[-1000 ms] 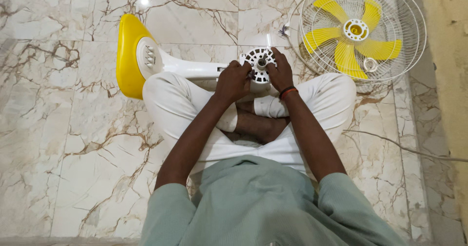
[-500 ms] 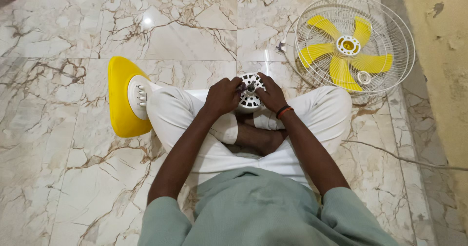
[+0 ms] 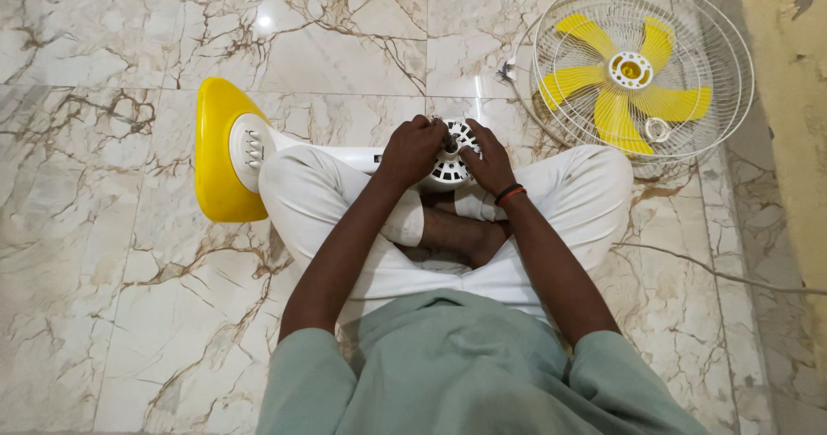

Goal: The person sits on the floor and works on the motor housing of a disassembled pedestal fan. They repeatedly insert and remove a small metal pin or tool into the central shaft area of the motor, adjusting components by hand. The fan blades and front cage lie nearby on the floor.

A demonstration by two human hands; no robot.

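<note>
While hands unmoved (base rightward)

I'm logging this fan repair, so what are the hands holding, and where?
Both the left hand and right hand grip the white fan motor housing at its round vented end.

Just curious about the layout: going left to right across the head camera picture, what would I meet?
Yellow fan base → left hand → white motor housing → right hand → wire cage with yellow blades → yellowish wall.
</note>
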